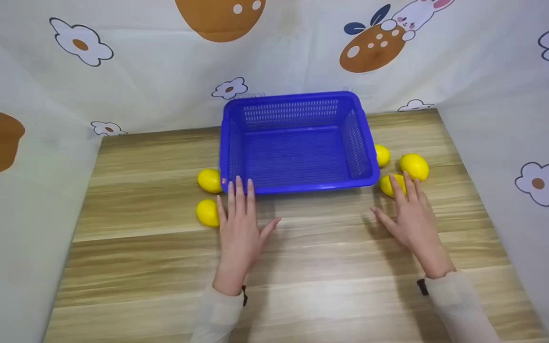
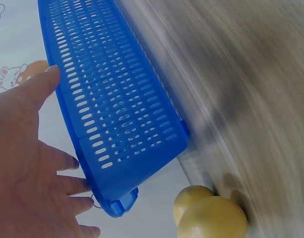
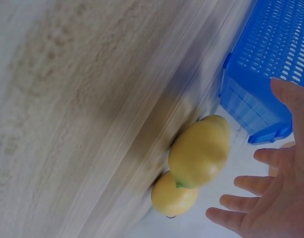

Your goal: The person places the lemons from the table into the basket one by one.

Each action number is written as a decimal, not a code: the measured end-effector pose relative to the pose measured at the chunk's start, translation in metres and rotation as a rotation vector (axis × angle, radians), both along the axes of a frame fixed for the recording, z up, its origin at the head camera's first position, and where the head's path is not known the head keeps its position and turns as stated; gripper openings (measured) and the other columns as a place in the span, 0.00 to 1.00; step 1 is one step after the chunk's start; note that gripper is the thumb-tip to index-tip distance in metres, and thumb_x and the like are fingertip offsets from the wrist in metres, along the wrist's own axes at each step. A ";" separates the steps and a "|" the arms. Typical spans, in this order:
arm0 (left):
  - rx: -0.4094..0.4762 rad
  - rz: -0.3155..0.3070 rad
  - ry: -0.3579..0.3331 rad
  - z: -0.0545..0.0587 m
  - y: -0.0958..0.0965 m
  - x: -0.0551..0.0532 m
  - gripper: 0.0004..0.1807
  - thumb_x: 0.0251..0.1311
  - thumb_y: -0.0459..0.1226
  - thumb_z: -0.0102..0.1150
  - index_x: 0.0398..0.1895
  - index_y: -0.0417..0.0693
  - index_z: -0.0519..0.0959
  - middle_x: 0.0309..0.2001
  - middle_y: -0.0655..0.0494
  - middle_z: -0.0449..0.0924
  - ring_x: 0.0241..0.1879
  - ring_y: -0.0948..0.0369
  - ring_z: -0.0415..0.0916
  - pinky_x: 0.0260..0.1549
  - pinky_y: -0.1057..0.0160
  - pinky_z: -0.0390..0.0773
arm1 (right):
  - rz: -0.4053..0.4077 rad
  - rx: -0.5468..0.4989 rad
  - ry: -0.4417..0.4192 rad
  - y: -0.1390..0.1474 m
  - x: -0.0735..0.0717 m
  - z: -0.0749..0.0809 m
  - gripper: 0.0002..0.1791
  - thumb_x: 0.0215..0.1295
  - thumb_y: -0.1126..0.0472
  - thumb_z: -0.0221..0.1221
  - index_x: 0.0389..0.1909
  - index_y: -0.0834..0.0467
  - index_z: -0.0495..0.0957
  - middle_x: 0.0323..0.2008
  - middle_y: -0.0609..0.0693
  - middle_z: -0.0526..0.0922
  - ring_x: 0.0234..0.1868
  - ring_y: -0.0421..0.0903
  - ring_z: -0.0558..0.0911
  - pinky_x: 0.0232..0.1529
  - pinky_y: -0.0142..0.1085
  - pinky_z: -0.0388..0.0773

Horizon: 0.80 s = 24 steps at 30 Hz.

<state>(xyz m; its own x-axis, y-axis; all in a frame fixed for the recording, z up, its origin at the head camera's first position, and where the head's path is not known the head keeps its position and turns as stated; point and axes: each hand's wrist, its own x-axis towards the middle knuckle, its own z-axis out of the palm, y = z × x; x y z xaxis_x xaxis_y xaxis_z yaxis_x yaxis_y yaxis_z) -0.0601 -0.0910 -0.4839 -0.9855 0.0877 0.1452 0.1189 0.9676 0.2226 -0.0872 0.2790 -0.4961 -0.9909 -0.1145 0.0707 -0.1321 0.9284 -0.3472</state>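
Observation:
A blue plastic basket (image 1: 298,186) with slotted walls stands upright on the wooden table, and its inside shows nothing but the bare bottom. My left hand (image 1: 239,233) is spread with straight fingers by the basket's front left corner; whether it touches the rim I cannot tell. Two lemons (image 1: 207,213) lie left of the basket, near that hand. Over on the right, my right hand (image 1: 415,219) hovers with fingers extended, partly covering a lemon (image 1: 389,185). Two more lemons, one (image 1: 414,166) behind it and one (image 1: 382,156) against the basket's right side, lie close by. Neither hand holds anything.
The wood-grain table (image 1: 322,286) is bounded by a patterned cloth wall (image 1: 160,71) at the back and pale walls at both sides. A dark band (image 1: 423,287) shows at the right sleeve's cuff.

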 end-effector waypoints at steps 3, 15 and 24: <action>-0.002 0.002 -0.002 0.000 -0.001 0.000 0.56 0.68 0.65 0.59 0.85 0.38 0.52 0.84 0.35 0.46 0.84 0.41 0.45 0.80 0.34 0.46 | -0.001 -0.004 -0.017 0.002 -0.002 0.000 0.48 0.72 0.46 0.65 0.82 0.64 0.56 0.81 0.75 0.51 0.79 0.79 0.52 0.74 0.73 0.55; 0.001 0.011 -0.014 -0.002 -0.002 0.000 0.56 0.68 0.65 0.60 0.85 0.39 0.51 0.84 0.35 0.45 0.84 0.41 0.44 0.80 0.34 0.45 | 0.005 0.000 -0.029 0.008 -0.008 -0.004 0.48 0.72 0.47 0.65 0.82 0.66 0.56 0.80 0.75 0.51 0.78 0.79 0.54 0.73 0.74 0.56; 0.016 0.014 -0.002 -0.002 -0.002 -0.002 0.56 0.67 0.64 0.62 0.85 0.39 0.52 0.85 0.36 0.45 0.84 0.41 0.44 0.81 0.35 0.43 | 0.009 0.006 -0.014 0.011 -0.011 -0.006 0.47 0.72 0.47 0.65 0.82 0.66 0.56 0.79 0.76 0.53 0.78 0.78 0.56 0.74 0.72 0.58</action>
<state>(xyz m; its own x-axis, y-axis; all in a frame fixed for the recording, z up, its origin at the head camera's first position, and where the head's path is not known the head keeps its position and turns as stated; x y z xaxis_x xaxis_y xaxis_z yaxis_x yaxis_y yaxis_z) -0.0616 -0.0934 -0.4864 -0.9870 0.0711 0.1440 0.1043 0.9657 0.2379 -0.0983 0.2897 -0.5018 -0.9907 -0.1243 0.0559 -0.1360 0.9292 -0.3437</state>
